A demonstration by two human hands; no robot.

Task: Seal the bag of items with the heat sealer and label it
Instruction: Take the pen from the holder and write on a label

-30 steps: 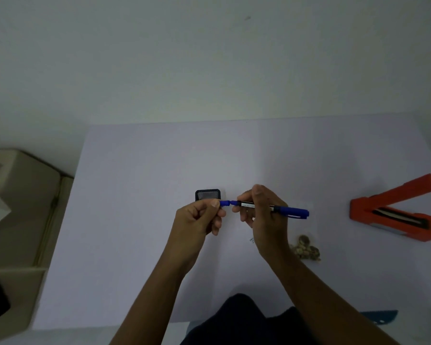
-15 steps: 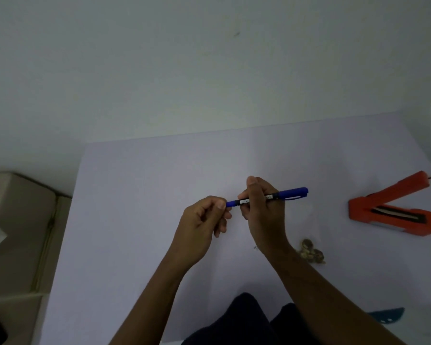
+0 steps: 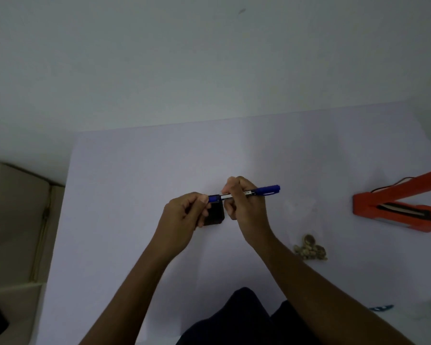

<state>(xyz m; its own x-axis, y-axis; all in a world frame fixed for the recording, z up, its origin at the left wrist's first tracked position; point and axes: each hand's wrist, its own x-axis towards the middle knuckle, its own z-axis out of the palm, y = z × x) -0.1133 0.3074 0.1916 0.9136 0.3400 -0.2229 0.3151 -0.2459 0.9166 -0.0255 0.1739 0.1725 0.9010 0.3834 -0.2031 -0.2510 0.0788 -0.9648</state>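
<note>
Blue marker (image 3: 255, 192) lies level between both hands: right hand (image 3: 244, 207) wraps its white-labelled barrel, left hand (image 3: 184, 217) pinches the blue cap end (image 3: 214, 199). Orange heat sealer (image 3: 398, 207) sits open, well right; small brownish items (image 3: 310, 250) near right wrist.

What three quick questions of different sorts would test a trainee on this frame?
1. True or false: the orange heat sealer lies with its arm raised open.
2. Which of the hands holds the barrel of the blue marker pen? A) left hand B) right hand
3. Fill in: the small pile of brownish items lies between the right forearm and the ____.

Key: 1 true. 2 B; the left hand pinches the pen's blue end, above a small black square object. 3 heat sealer.
</note>
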